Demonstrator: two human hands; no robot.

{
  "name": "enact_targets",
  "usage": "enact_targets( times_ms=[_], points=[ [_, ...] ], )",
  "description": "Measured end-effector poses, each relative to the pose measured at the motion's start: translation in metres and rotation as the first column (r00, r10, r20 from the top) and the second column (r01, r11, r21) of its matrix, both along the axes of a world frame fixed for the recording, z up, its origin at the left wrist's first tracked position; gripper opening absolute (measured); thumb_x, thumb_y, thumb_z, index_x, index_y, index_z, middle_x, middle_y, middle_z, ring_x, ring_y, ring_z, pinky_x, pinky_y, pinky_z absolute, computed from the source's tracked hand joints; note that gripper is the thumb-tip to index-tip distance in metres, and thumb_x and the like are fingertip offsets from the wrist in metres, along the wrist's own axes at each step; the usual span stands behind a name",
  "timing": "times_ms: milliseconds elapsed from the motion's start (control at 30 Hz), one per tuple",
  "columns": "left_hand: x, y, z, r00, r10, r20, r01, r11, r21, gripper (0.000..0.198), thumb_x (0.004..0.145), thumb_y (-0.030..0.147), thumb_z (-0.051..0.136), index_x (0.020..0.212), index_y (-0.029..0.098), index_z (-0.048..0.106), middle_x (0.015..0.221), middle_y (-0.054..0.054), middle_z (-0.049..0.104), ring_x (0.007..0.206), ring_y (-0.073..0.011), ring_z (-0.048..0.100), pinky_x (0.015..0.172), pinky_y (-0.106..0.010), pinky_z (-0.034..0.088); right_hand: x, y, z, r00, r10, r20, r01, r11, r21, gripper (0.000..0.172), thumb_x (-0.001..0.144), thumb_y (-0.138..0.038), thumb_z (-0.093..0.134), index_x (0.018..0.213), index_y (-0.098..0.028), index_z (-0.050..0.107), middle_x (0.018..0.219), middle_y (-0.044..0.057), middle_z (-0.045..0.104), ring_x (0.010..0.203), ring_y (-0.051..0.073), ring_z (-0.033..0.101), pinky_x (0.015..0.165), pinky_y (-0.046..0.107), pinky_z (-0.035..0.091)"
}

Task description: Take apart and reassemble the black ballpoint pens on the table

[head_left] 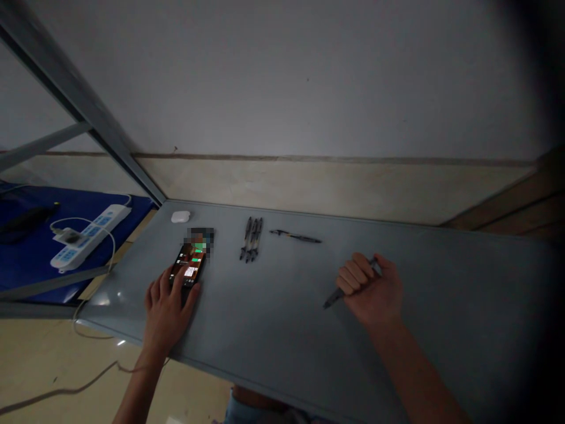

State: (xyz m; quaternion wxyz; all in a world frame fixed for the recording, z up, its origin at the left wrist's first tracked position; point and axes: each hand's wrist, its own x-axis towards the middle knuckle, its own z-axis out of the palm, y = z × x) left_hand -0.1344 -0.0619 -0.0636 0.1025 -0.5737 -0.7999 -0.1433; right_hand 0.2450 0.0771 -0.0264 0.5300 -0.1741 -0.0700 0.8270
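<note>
- Slanting through the clenched right hand (369, 288), the held pen (334, 298) is right of the pen row (251, 239).
- Just right of that row, a loose pen (296, 237) lies crosswise, right hand nearer.
- Left of it, the splayed left hand (169, 309) touches the phone (189, 262).

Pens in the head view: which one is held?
The pen in the closed right hand; three grouped pens and a lone pen lie on the tabletop instead.

white power strip (92, 237) on blue surface (26, 268), small white case (180, 217), pale wall (309, 88)
</note>
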Motion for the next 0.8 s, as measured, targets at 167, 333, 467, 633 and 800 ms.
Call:
enact_targets(
  times_ms=[167, 333, 467, 633, 800],
  points=[
    [0.0001, -0.0001, 0.0002, 1.0, 0.006, -0.002, -0.006, 1.0, -0.01, 0.052, 0.095, 0.047, 0.042, 0.142, 0.025, 0.043, 0.144, -0.013, 0.042, 0.132, -0.0314, 0.037, 0.109, -0.053, 0.028, -0.0015, 0.0011, 0.0001, 1.0, 0.017, 0.006, -0.017, 1.0, -0.007, 0.049, 0.076, -0.031, 0.06, 0.061, -0.022, 0.015, 0.052, -0.008, 0.011, 0.044, 0.009, 0.011, 0.041, 0.029, 0.009],
    [0.0007, 0.0004, 0.0006, 1.0, 0.004, 0.01, -0.004, 1.0, -0.001, 0.052, 0.095, 0.047, 0.043, 0.142, 0.026, 0.043, 0.144, -0.012, 0.042, 0.132, -0.0312, 0.037, 0.11, -0.053, 0.028, -0.0018, 0.0017, -0.0001, 1.0, 0.027, -0.011, -0.027, 1.0, -0.008, 0.049, 0.076, -0.032, 0.06, 0.06, -0.022, 0.014, 0.052, -0.008, 0.012, 0.044, 0.009, 0.011, 0.041, 0.029, 0.009],
    [0.0011, -0.0005, 0.0019, 1.0, 0.005, 0.012, -0.005, 1.0, -0.013, 0.052, 0.095, 0.046, 0.043, 0.142, 0.025, 0.042, 0.145, -0.012, 0.041, 0.132, -0.0312, 0.037, 0.109, -0.053, 0.028, -0.0012, 0.0011, -0.0005, 1.0, 0.023, -0.006, -0.023, 1.0, -0.013, 0.049, 0.076, -0.032, 0.059, 0.061, -0.022, 0.014, 0.052, -0.008, 0.012, 0.044, 0.009, 0.011, 0.041, 0.029, 0.009],
    [0.0014, -0.0006, 0.0022, 1.0, 0.005, -0.003, -0.005, 1.0, -0.025, 0.052, 0.095, 0.046, 0.043, 0.142, 0.024, 0.042, 0.144, -0.013, 0.042, 0.132, -0.0313, 0.037, 0.109, -0.052, 0.029, -0.0014, 0.0009, 0.0002, 1.0, 0.019, 0.017, -0.019, 1.0, -0.014, 0.049, 0.075, -0.031, 0.06, 0.061, -0.022, 0.014, 0.052, -0.007, 0.011, 0.045, 0.009, 0.011, 0.041, 0.029, 0.009],
    [0.0022, 0.0002, 0.0022, 1.0, 0.01, 0.002, -0.009, 1.0, -0.019, 0.052, 0.095, 0.046, 0.043, 0.142, 0.024, 0.042, 0.144, -0.013, 0.042, 0.132, -0.0313, 0.037, 0.109, -0.053, 0.028, -0.0018, 0.0005, 0.0008, 0.999, 0.037, 0.018, -0.037, 0.999, 0.017, 0.049, 0.075, -0.028, 0.06, 0.06, -0.022, 0.014, 0.051, -0.007, 0.012, 0.044, 0.009, 0.01, 0.04, 0.029, 0.01]
  ],
)
